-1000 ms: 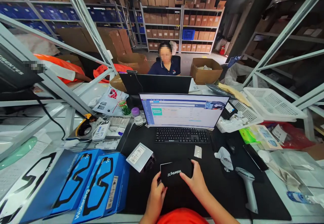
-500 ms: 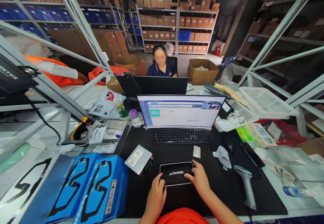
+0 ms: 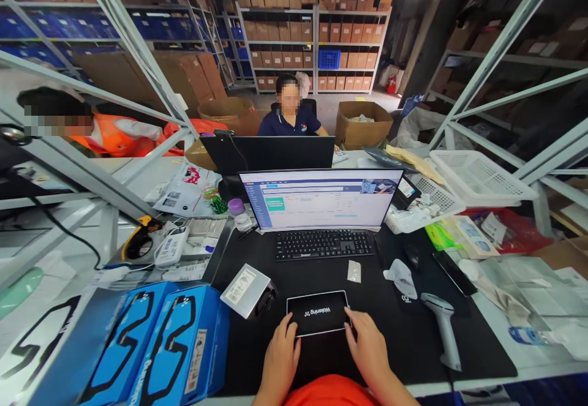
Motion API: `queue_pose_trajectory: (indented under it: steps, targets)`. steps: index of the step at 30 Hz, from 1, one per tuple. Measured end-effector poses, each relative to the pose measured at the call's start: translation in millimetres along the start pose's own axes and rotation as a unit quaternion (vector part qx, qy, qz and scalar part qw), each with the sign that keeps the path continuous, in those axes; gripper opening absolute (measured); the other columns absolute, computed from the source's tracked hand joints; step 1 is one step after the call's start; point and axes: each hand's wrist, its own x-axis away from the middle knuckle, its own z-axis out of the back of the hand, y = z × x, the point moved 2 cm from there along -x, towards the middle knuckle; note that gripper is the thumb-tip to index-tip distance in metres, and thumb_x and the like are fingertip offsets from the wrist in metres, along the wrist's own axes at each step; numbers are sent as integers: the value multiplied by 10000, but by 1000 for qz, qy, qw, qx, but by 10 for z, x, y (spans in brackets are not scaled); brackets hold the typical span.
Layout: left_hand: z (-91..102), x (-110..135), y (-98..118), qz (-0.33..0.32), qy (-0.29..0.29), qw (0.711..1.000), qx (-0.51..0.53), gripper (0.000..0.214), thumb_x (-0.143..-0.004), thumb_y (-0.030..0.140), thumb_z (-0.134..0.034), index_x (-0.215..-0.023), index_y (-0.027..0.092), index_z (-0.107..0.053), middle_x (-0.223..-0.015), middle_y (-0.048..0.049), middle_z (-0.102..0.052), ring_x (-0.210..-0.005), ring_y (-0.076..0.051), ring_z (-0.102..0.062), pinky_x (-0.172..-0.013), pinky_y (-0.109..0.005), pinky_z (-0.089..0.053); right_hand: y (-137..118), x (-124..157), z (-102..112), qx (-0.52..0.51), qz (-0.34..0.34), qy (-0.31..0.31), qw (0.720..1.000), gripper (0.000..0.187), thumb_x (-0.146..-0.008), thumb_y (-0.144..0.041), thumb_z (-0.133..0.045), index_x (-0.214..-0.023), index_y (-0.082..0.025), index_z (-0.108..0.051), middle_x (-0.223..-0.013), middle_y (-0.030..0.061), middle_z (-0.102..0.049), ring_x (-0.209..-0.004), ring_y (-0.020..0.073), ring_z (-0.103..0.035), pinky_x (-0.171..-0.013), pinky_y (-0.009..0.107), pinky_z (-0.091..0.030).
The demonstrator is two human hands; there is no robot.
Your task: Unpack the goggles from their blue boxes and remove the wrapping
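Head view: black box (image 3: pixel 316 314), white rim, "Wakening" upside down to the wearer, sits near front edge of black mat (image 3: pixel 399 345) on the bench (image 3: pixel 537 364), roughly mid-width. Left hand (image 3: pixel 282 351) has fingers on the box's left edge, thumb by its near-left corner. Right hand (image 3: pixel 370 345) at its right edge, index and thumb close together by the near-right corner. Box held between the two hands; what the fingers do underneath, can't tell. Labelled silver box (image 3: pixel 245 289) just beyond to the left, small packet (image 3: pixel 354 271) past the box's far edge. Blue boxes (image 3: pixel 214 345) at the mat's front-left corner, scanner (image 3: pixel 443 329) toward front-right. Keyboard (image 3: pixel 325 245) below monitor (image 3: pixel 321 207) at the back edge
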Motion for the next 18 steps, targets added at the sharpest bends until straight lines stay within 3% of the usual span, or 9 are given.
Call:
queue_pose_trajectory:
  steps: [2,5,9,14,18]
  targets:
    - [-20,3,2,0,-9,1000,-8,403,-912,144,-441,-1277,213,-599,-1390,-128,-578,-1219,-261,-617,-969,-423,-566,44,-72,18,-17,-35,8,999,394,-902,-202,-503,-1268,-179,-649,-1218,119,-705,-1097,268,-684,-885,363,-578]
    - [-40,2,15,11,-41,999,-6,546,-899,136,-466,-1423,288,-505,-1488,-112,-495,-1297,-269,-559,-989,-417,-552,109,-146,8,-67,-77,-32,994,349,-850,-166,-534,-1159,-172,-696,-1040,102,-754,-899,255,-733,-823,355,-589]
    - [-47,-5,41,25,-77,997,4,612,-877,108,-475,-1459,299,-475,-1557,-115,-412,-1354,-280,-504,-1013,-409,-533,92,-155,26,-74,-31,-31,996,326,-858,-128,-480,-1037,-215,-738,-978,73,-756,-906,245,-727,-833,343,-577]
    - [-28,-9,77,35,-86,996,1,633,-870,64,-447,-1459,294,-479,-1562,-122,-402,-1358,-281,-499,-1011,-406,-530,57,-146,27,-8,-2,6,1000,363,-892,-120,-473,-1146,-203,-718,-1129,95,-726,-1060,261,-679,-924,367,-551]
    - [1,-18,111,34,-100,994,-13,651,-865,53,-452,-1473,285,-460,-1569,-132,-385,-1355,-282,-502,-1007,-393,-531,76,-83,-100,44,85,-31,995,414,-884,-25,-450,-1157,-179,-721,-1087,102,-749,-1051,270,-673,-955,403,-521]
